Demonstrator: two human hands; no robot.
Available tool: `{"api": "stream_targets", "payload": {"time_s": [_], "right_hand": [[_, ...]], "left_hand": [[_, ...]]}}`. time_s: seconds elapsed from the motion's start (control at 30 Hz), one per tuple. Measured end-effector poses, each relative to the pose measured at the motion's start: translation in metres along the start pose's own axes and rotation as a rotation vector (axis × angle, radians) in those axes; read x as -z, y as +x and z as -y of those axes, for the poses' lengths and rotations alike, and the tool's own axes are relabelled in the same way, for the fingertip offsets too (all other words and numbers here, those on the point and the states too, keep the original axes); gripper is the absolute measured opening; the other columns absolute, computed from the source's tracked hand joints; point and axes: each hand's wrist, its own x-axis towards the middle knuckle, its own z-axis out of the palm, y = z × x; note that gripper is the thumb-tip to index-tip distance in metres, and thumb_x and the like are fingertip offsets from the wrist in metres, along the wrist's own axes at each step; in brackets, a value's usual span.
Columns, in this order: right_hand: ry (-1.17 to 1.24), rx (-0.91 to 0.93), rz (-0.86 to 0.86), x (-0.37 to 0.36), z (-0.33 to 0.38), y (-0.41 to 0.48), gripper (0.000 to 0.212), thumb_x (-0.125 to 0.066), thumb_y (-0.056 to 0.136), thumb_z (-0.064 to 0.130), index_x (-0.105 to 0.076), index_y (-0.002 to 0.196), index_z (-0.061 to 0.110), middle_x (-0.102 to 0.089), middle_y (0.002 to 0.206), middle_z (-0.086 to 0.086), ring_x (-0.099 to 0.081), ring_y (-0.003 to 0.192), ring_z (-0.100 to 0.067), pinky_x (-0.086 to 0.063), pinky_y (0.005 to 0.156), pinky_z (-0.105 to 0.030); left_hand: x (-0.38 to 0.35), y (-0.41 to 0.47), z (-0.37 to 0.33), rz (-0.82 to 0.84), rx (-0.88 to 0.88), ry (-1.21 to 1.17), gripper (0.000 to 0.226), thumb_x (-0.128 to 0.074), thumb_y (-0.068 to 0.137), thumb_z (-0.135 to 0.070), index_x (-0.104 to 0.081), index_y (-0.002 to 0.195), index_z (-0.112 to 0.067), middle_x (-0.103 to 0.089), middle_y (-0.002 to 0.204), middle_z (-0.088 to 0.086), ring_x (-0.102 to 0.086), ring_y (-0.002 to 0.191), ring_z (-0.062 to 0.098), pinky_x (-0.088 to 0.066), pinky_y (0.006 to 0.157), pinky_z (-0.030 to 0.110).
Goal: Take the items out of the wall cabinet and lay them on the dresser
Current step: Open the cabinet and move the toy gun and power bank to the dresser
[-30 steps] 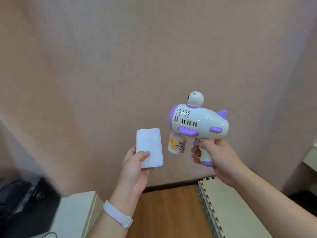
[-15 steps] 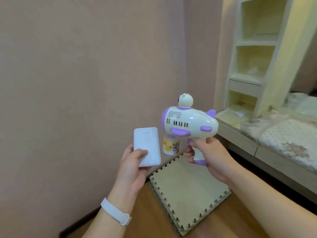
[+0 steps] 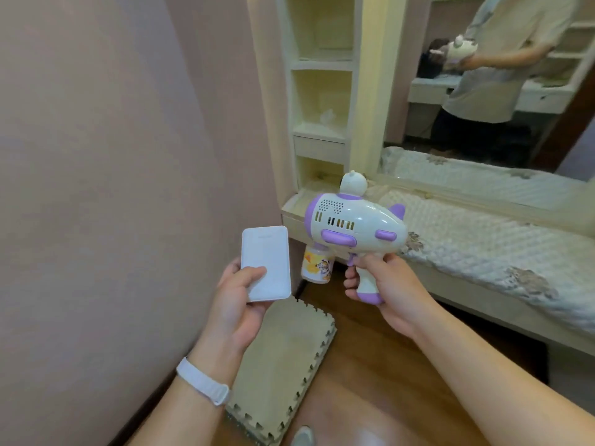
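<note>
My left hand [image 3: 240, 304] grips a flat white rectangular power bank [image 3: 265, 262], thumb across its lower face. My right hand [image 3: 386, 284] holds a white and purple toy bubble gun [image 3: 354, 223] by its handle; a small bottle with a cartoon label hangs under its barrel. Both items are held at chest height in front of me. To the right stands the dresser [image 3: 483, 226], its top covered by a quilted floral cloth, below a large mirror [image 3: 483, 82].
A pink wall fills the left. Cream open shelves [image 3: 322, 101] with a small drawer stand beside the mirror. A stack of beige foam puzzle mats [image 3: 283, 365] lies on the wood floor below my hands. The mirror reflects a person holding the toy.
My view has swung right, from the bare pink wall to the shelves, mirror and dresser. Both hands keep the same grip on the power bank and the bubble gun.
</note>
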Motion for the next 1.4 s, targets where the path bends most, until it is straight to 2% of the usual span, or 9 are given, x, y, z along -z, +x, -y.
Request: {"api": "stream_targets", "payload": {"time_s": [0.07, 0.23, 0.53, 0.63, 0.73, 0.93, 1.07, 1.23, 1.4], "right_hand": [[-0.008, 0.002, -0.061, 0.005, 0.005, 0.018, 0.008, -0.059, 0.092, 0.011, -0.061, 0.097, 0.005, -0.061, 0.072, -0.008, -0.06, 0.066, -0.019, -0.056, 0.067, -0.036], [-0.026, 0.003, -0.218, 0.015, 0.01, 0.061, 0.009, -0.057, 0.092, 0.01, -0.06, 0.099, 0.005, -0.06, 0.068, -0.005, -0.06, 0.065, -0.018, -0.056, 0.066, -0.035], [0.041, 0.005, -0.519, 0.045, 0.012, 0.076, 0.009, -0.056, 0.091, 0.011, -0.061, 0.097, 0.006, -0.064, 0.077, -0.009, -0.063, 0.067, -0.019, -0.055, 0.076, -0.042], [0.073, 0.023, -0.607, 0.067, 0.014, 0.073, 0.015, -0.056, 0.09, 0.012, -0.06, 0.103, 0.004, -0.064, 0.084, -0.011, -0.064, 0.069, -0.019, -0.056, 0.074, -0.039], [0.098, 0.044, -0.679, 0.09, 0.016, 0.071, 0.012, -0.056, 0.092, 0.012, -0.061, 0.1, 0.005, -0.066, 0.079, -0.009, -0.064, 0.07, -0.019, -0.056, 0.075, -0.042], [0.195, 0.031, -0.721, 0.144, 0.015, 0.096, 0.004, -0.057, 0.092, 0.01, -0.06, 0.094, 0.008, -0.064, 0.075, -0.008, -0.063, 0.068, -0.019, -0.055, 0.072, -0.04], [0.246, 0.012, -0.657, 0.188, 0.023, 0.131, 0.007, -0.057, 0.092, 0.01, -0.057, 0.098, 0.007, -0.062, 0.071, -0.008, -0.059, 0.068, -0.018, -0.054, 0.067, -0.036], [0.296, -0.006, -0.613, 0.255, 0.045, 0.176, 0.007, -0.056, 0.092, 0.007, -0.058, 0.098, 0.003, -0.062, 0.072, -0.012, -0.057, 0.065, -0.021, -0.049, 0.064, -0.037], [0.256, -0.07, -0.587, 0.32, 0.057, 0.214, 0.013, -0.059, 0.09, 0.009, -0.061, 0.101, 0.003, -0.065, 0.079, -0.014, -0.059, 0.067, -0.021, -0.054, 0.063, -0.035]], "left_hand": [[-0.009, 0.028, -0.002, 0.059, 0.051, -0.025, 0.026, -0.046, 0.088, 0.005, -0.053, 0.108, -0.012, -0.066, 0.099, 0.01, -0.065, 0.083, 0.025, -0.052, 0.068, 0.038], [-0.019, 0.1, -0.006, 0.168, 0.151, -0.001, 0.03, -0.048, 0.089, 0.003, -0.054, 0.116, -0.011, -0.067, 0.102, 0.012, -0.065, 0.084, 0.025, -0.055, 0.054, 0.034], [-0.083, 0.181, 0.018, 0.325, 0.368, 0.049, 0.026, -0.048, 0.091, 0.005, -0.054, 0.112, -0.01, -0.066, 0.111, 0.015, -0.065, 0.095, 0.029, -0.054, 0.071, 0.042], [-0.111, 0.189, 0.035, 0.411, 0.423, 0.071, 0.031, -0.046, 0.091, 0.005, -0.054, 0.116, -0.011, -0.066, 0.112, 0.014, -0.064, 0.095, 0.029, -0.053, 0.075, 0.043], [-0.135, 0.197, 0.056, 0.468, 0.482, 0.108, 0.038, -0.047, 0.091, 0.004, -0.052, 0.124, -0.014, -0.064, 0.118, 0.014, -0.062, 0.102, 0.031, -0.054, 0.075, 0.043], [-0.185, 0.219, 0.097, 0.455, 0.525, 0.193, 0.037, -0.048, 0.088, 0.006, -0.054, 0.116, -0.017, -0.062, 0.117, 0.015, -0.06, 0.102, 0.032, -0.054, 0.069, 0.042], [-0.223, 0.241, 0.12, 0.417, 0.488, 0.264, 0.044, -0.048, 0.089, 0.006, -0.049, 0.129, -0.013, -0.061, 0.12, 0.017, -0.061, 0.099, 0.032, -0.056, 0.055, 0.037], [-0.28, 0.271, 0.144, 0.312, 0.438, 0.297, 0.033, -0.046, 0.09, 0.007, -0.055, 0.111, -0.015, -0.063, 0.113, 0.014, -0.061, 0.098, 0.033, -0.055, 0.073, 0.045], [-0.329, 0.294, 0.173, 0.241, 0.404, 0.285, 0.04, -0.048, 0.088, 0.007, -0.051, 0.124, -0.01, -0.061, 0.118, 0.016, -0.061, 0.101, 0.032, -0.057, 0.062, 0.04]]}}
